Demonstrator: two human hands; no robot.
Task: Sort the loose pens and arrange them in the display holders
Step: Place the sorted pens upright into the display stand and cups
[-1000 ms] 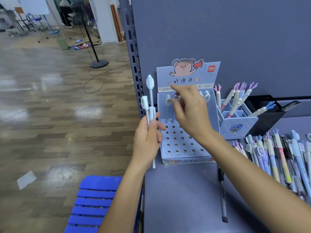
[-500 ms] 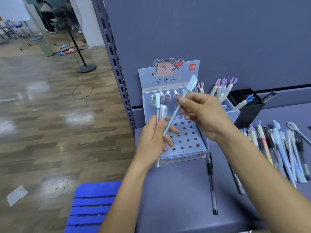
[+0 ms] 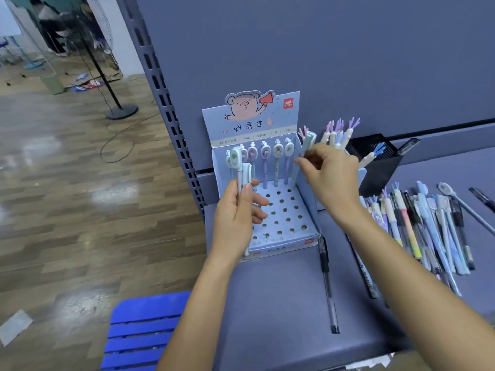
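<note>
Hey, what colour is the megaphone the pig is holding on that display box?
The megaphone is red, shown best in the head view.

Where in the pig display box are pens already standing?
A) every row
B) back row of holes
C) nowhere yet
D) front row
B: the standing pens line the back row of the pig display box; the holes nearer the front are unfilled.
</note>
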